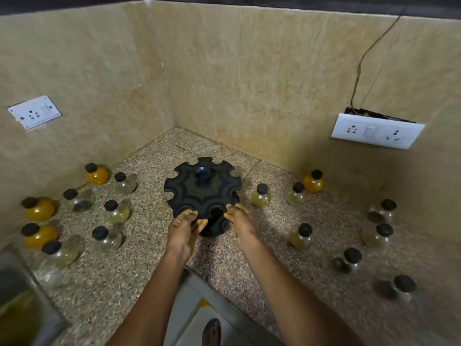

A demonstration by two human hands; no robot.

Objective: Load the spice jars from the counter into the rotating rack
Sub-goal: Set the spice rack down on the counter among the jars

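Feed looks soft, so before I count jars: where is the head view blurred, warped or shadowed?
Head view: sharpest at the rack; jars near the right edge and bottom left are smeared; wide-angle bends the walls; dim light, hands shading the counter.

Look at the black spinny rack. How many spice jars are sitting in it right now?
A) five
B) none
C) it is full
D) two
B: every notch round the rim of the black rack is empty, and the jars, like the orange one on the left and the one nearest the rack on the right, all stand on the counter, while the left hand and right hand hold the rack's near edge.
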